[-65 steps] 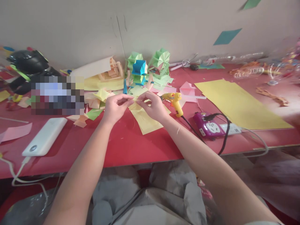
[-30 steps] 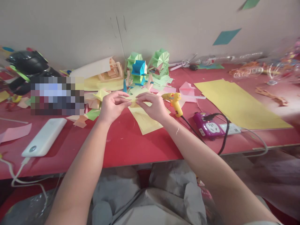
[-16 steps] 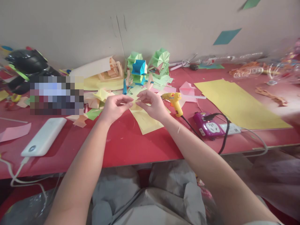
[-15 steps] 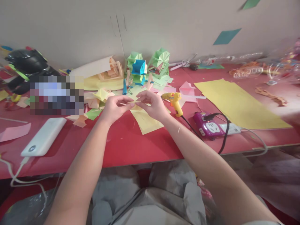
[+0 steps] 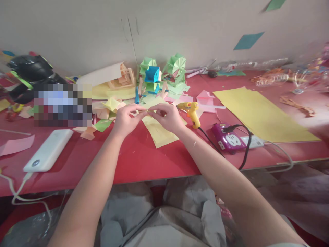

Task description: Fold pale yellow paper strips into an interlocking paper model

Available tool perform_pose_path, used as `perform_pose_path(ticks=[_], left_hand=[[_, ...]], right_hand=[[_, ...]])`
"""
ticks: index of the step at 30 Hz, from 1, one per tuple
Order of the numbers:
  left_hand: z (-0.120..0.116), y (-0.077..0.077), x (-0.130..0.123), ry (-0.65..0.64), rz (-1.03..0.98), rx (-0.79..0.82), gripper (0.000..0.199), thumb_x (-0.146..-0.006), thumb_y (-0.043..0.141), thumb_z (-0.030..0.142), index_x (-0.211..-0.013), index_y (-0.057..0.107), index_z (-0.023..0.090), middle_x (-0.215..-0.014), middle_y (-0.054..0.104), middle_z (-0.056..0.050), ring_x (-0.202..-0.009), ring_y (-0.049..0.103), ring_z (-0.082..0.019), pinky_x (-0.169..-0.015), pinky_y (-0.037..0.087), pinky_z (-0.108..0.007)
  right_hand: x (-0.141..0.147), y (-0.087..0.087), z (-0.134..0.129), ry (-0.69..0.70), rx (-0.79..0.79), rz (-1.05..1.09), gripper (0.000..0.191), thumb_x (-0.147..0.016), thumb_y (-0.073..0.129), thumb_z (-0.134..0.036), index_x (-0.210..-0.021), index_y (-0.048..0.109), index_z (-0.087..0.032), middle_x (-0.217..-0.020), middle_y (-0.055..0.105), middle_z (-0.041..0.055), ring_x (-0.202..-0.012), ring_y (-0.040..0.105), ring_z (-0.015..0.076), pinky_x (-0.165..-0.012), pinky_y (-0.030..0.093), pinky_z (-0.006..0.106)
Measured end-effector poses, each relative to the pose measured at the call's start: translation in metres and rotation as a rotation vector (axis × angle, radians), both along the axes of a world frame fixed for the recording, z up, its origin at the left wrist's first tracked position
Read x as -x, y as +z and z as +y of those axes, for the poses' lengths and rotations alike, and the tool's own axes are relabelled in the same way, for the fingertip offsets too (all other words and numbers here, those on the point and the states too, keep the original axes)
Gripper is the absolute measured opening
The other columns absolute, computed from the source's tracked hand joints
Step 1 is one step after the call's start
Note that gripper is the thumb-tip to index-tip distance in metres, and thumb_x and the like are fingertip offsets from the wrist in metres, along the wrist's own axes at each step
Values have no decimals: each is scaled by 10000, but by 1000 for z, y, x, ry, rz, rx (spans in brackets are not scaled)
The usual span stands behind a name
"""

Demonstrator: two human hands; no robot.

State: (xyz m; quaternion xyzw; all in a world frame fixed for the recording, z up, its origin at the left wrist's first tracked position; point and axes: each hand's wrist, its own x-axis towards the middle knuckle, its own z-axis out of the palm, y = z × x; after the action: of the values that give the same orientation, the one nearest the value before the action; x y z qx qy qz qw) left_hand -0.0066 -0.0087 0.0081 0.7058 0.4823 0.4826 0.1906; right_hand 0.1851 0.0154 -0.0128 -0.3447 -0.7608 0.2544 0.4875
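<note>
Between my two hands is a small yellow piece of paper [image 5: 147,111], seen nearly edge-on as a thin line. My left hand [image 5: 128,116] pinches its left end between thumb and fingers. The other end is pinched by my right hand [image 5: 167,116], whose fingertips almost meet the left ones. Under the hands lies a yellow paper sheet [image 5: 160,133], partly covered by them. Just right of my right hand rests a yellow hot glue gun [image 5: 190,111]. Folded green paper shapes [image 5: 176,65] and a blue folded paper piece [image 5: 152,74] stand behind.
A purple power socket [image 5: 227,139] with a black cord sits right of the glue gun, before a large yellow sheet [image 5: 262,115]. At left are a white power bank [image 5: 48,151] with a cable and a pink paper [image 5: 16,145]. Paper scraps [image 5: 102,125] litter the red table [image 5: 154,164].
My right hand's fingers have flattened slightly and drawn level with the left, and the paper between them now looks thinner. Everything else stays in place.
</note>
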Motion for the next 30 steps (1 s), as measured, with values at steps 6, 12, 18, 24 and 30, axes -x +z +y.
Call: perform_pose_path(ticks=[6,12,18,24,30], left_hand=[[7,-4,3,-17,-385,367,498,-804,743,612,-1089,704,205,-1029,745,-94,-883,735,-207,-783,608,-332],[8,-5,4,-72,-536,403,643,-623,914,334,-1186,637,193,-860,750,-44,-800,743,-200,-724,637,-329],[6,-6,-1,-94,-392,272,546,-676,862,312,-1164,635,216,-946,766,-60,-807,754,-214,-657,633,-297],[2,-6,-10,-125,-297,214,478,-737,786,251,-1184,618,242,-1087,731,-66,-869,749,-209,-697,634,-298],[4,-13,-9,-138,-241,161,455,-764,748,214,-1203,637,256,-1179,687,-70,-851,734,-185,-742,632,-314]], right_hand=[[2,-2,-1,-6,-51,84,183,-919,639,-359,-922,758,-220,-813,666,31,-734,609,146,-696,547,309],[3,0,-6,110,13,64,175,-907,619,-327,-998,715,-211,-945,683,51,-834,678,155,-800,596,337],[5,-1,-3,67,140,161,201,-903,642,-383,-981,565,-215,-892,666,31,-820,658,145,-693,559,282],[4,-4,6,-10,230,250,251,-839,704,-410,-911,567,-213,-942,676,46,-868,654,163,-692,550,287],[0,-1,8,-6,277,230,269,-808,743,-430,-848,615,-196,-872,676,39,-769,622,142,-716,535,303]])
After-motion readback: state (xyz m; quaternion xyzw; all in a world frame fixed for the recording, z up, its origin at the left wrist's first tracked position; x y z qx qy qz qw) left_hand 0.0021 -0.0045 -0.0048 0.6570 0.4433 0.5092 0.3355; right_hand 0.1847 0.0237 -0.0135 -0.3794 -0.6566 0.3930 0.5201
